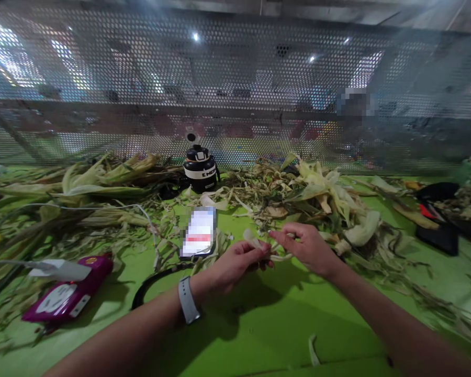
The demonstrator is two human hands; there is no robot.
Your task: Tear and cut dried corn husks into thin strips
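A pale husk strip [251, 239] is pinched by the left hand [230, 265] over the green table [275, 335]; whether it is also gripped by the right hand [308, 247], just beside, cannot be told. On the far black bottle [199, 180], "NC" can be read (the remaining lettering is unclear).

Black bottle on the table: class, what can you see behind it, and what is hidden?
Behind the bottle stands a perforated panel, with blurred colours showing through. Whatever lies directly behind the bottle's body is covered and cannot be seen.
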